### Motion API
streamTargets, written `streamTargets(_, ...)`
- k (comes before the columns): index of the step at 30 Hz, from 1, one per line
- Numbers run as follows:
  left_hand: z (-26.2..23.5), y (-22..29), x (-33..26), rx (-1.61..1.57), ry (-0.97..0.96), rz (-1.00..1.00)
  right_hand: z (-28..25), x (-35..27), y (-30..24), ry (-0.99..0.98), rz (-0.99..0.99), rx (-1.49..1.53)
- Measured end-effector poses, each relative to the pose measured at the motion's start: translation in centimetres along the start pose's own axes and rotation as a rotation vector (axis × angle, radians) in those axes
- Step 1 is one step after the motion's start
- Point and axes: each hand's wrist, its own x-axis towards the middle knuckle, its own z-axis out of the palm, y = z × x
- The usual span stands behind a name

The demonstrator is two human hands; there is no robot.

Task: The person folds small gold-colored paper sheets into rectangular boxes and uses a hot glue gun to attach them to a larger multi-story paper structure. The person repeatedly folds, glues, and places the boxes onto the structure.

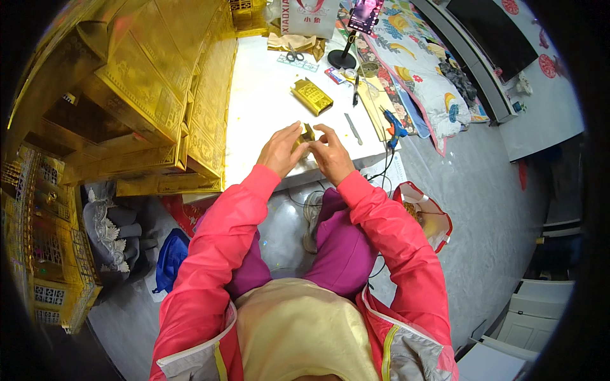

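A small folded piece of gold card (307,134) is pinched between both hands above the near edge of the white table. My left hand (280,148) grips it from the left, thumb and fingers close together. From the right, the fingers of my right hand (332,155) press on its other side. The hands partly cover the piece, so its full shape is hidden. Just beyond them lies a gold card box (312,96) with raised flaps at one end. A grey craft knife (353,129) rests right of my right hand.
Large gold card structures (143,89) crowd the left side. A blue glue gun (395,129) with a cable sits at the table's right edge. Farther back are scissors (295,56), a black pen (356,91) and a phone on a stand (342,60). A red-rimmed bag (434,222) stands on the floor.
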Motion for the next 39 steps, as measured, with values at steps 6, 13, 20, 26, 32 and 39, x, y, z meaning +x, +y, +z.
streamTargets(6, 0.2, 0.0, -0.1, -0.033, -0.002, -0.053, 0.3, 0.3, 0.4, 0.008, 0.007, 0.129)
streamTargets(13, 0.4, 0.2, -0.1, -0.068, 0.027, -0.086, 0.5, 0.1, 0.8, 0.038, 0.070, 0.207)
streamTargets(20, 0.7, 0.4, -0.3, -0.102, 0.031, -0.110, 1.1, 2.2, 2.2, 0.066, 0.656, 0.701)
streamTargets(26, 0.6, 0.2, -0.3, -0.092, 0.056, -0.105, 2.0, 2.8, 2.9, -0.179, 0.725, 0.878)
streamTargets(32, 0.6, 0.4, -0.3, -0.201, 0.054, -0.194, 3.8, 2.2, 3.9, -0.078, 0.521, 0.580)
streamTargets(39, 0.8, 0.1, -0.4, -0.111, 0.050, -0.109, 3.7, 2.4, 3.3, -0.043, 0.447, 0.340)
